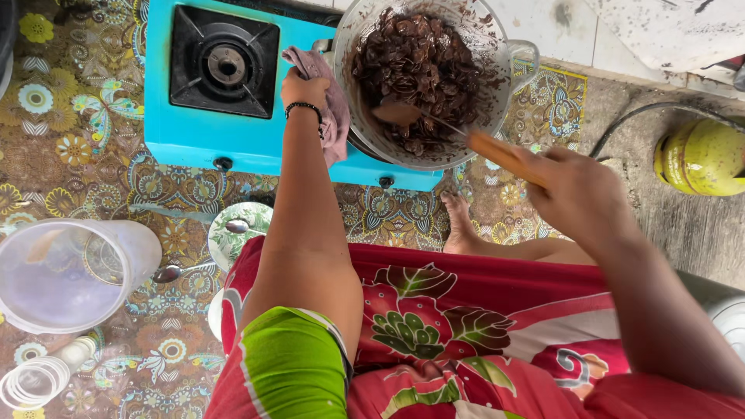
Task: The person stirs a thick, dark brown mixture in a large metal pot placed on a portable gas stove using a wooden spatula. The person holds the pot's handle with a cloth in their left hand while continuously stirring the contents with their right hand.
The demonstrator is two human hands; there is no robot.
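Note:
A clear glass bowl [365, 116] full of flakes coated in dark chocolate [423, 66] stands on the right burner of a turquoise two-burner stove [202, 143]. My left hand [303, 87] presses a pink cloth [335, 116] against the bowl's left side. My right hand [574, 186] grips the wooden handle [497, 155] of a spatula whose blade [400, 114] is sunk in the chocolate mix. I sit on the floor in a red flowered skirt [466, 334], one bare foot [459, 221] out in front.
A patterned mat [70, 147] covers the floor. On it lie an empty clear plastic jar [66, 271], its lid [35, 380], a flowered plate [237, 229] and a spoon [171, 271]. A green gas cylinder [702, 155] with a black hose [644, 116] stands at the right.

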